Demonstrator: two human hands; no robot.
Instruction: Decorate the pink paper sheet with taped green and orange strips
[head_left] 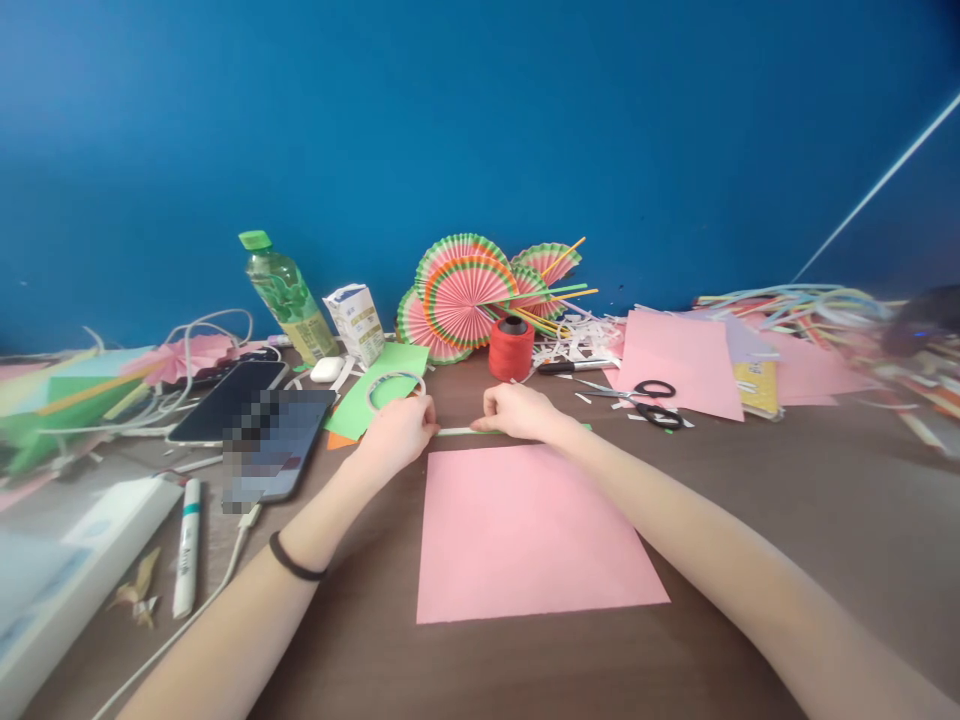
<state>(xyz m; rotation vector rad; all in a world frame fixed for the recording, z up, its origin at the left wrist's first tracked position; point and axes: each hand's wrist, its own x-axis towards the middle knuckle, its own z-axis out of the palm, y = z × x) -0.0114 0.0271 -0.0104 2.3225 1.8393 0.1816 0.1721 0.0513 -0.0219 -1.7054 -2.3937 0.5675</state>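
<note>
A thin white strip (454,431) with green along it runs between my two hands, just beyond a pink sheet of paper (525,540) lying flat. My left hand (399,432) pinches the strip's left end, close to a roll of tape (375,392) on a green sheet of paper (405,362). Closed fingers of my right hand (517,411) press on the strip farther right. A green end (587,427) pokes out past my right wrist. Behind that hand stands a red spool of thread (511,352).
Pleated paper fans (466,300) lean at the blue wall. Scissors (651,404), a black pen (574,367) and pink sheets (679,360) lie right. Leftward are a bottle (289,300), a small carton (356,325), phones (285,450), a white marker (187,550) and cables.
</note>
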